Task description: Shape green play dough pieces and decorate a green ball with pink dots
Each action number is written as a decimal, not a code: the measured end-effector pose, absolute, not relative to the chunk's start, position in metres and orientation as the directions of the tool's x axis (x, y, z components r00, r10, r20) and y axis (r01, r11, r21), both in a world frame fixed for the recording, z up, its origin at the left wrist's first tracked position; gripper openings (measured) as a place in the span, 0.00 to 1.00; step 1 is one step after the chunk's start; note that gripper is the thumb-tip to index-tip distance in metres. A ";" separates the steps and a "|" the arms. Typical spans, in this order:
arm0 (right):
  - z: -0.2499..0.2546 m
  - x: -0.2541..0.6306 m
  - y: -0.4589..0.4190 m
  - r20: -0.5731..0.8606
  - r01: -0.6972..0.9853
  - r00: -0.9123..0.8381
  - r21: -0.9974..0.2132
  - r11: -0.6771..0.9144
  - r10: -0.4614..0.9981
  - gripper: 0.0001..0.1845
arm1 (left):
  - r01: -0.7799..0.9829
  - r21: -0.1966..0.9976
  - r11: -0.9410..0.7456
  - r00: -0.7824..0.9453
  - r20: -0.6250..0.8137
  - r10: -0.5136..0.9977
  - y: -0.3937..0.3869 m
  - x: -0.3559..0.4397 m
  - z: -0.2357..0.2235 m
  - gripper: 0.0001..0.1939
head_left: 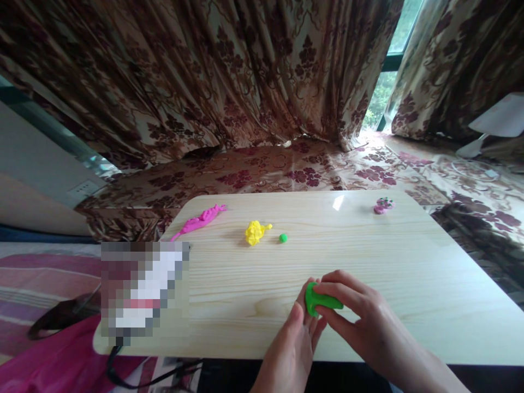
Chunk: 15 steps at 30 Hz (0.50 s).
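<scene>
A bright green lump of modelling clay [325, 302] is between my two hands, just above the near part of the table. It has a flattened round end on the left and a narrower stem to the right. My right hand [362, 311] pinches it with the thumb and fingers around the stem. My left hand [295, 338] cups the flat end, its fingers partly hidden behind the clay and the thumb raised on the near side. Farther back lie a small green clay ball [283, 238] and a crumpled yellow clay piece [254, 233] with a thin tail.
A long pink clay piece [201, 219] lies at the table's back left. A small pink item with dark green specks [385, 203] sits at the back right. A blurred-out white object [153, 284] with a black cord covers the table's left edge. Patterned curtains [245, 71] hang behind.
</scene>
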State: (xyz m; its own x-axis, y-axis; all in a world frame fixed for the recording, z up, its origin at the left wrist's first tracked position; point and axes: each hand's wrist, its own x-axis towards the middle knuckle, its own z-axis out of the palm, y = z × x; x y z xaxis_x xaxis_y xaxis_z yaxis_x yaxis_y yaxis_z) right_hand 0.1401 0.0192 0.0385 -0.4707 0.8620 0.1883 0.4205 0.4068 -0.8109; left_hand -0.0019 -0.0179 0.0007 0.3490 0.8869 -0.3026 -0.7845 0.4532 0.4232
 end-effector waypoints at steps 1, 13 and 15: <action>0.040 0.140 0.019 0.194 0.417 -0.480 -0.808 0.417 0.856 0.12 | -0.787 0.416 0.455 0.347 -0.310 0.885 -0.018 -0.002 0.002 0.21; 0.043 0.140 0.017 0.202 0.427 -0.537 -0.772 0.471 0.819 0.05 | -0.798 0.373 0.473 0.383 -0.291 0.877 -0.019 -0.007 0.011 0.22; 0.042 0.139 0.018 0.200 0.431 -0.540 -0.769 0.472 0.818 0.05 | -0.806 0.368 0.463 0.386 -0.266 0.883 -0.020 -0.006 0.009 0.23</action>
State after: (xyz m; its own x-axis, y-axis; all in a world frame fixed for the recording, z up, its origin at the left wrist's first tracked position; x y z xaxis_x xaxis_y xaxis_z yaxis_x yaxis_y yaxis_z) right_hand 0.1395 0.0176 0.0416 -0.5399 0.8177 0.1999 0.4307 0.4724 -0.7690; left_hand -0.0064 -0.0199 0.0085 0.3863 0.8832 -0.2661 -0.8062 0.4634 0.3678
